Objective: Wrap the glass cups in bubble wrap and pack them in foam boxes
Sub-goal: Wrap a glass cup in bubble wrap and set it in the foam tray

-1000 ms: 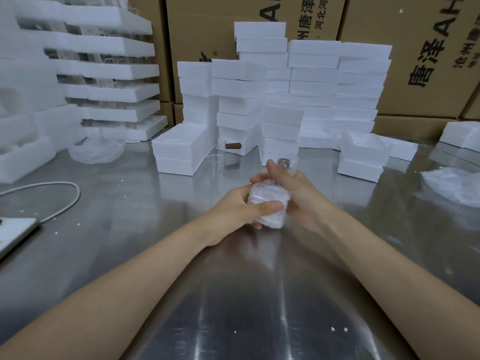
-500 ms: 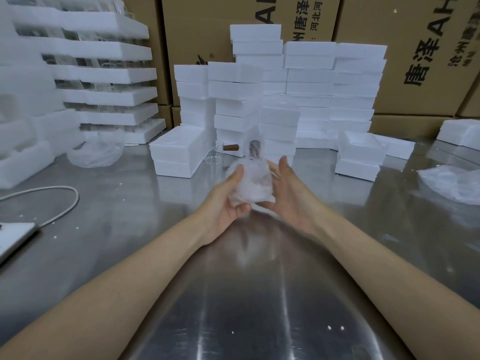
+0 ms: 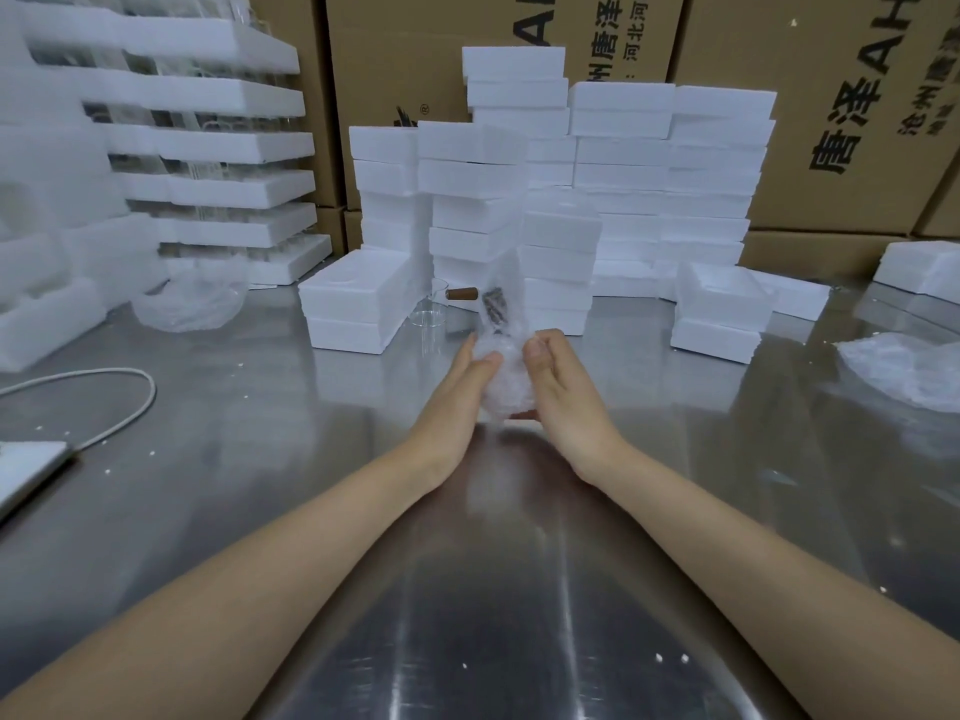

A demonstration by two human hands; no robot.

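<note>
Glass cup (image 3: 503,394) sits between my two palms, low over the steel table (image 3: 260,511) (whether it touches the metal I cannot tell), and it is already swaddled in bubble wrap (image 3: 506,275). The loose end of the sheet stands up past my fingertips, and a dark handle (image 3: 492,306) shows blurrily through it. I judge the wrapping nearly done: that top flap wants folding down, and then the bundle has to go into a foam box.

My left hand (image 3: 457,392) lies flat-fingered against the bundle's left side, thumb pressing on the wrap. My right hand (image 3: 563,392) curls round the other side and grips it. Both forearms reach straight out, wrists close together.

Just beyond my fingers a bare glass cup (image 3: 428,318) with a wooden handle waits unwrapped on the table, beside a low foam box (image 3: 353,304). Behind them rise stacks of foam boxes (image 3: 623,163), so plenty of packing remains. Spare bubble wrap (image 3: 904,371) lies well off to my right.
</note>
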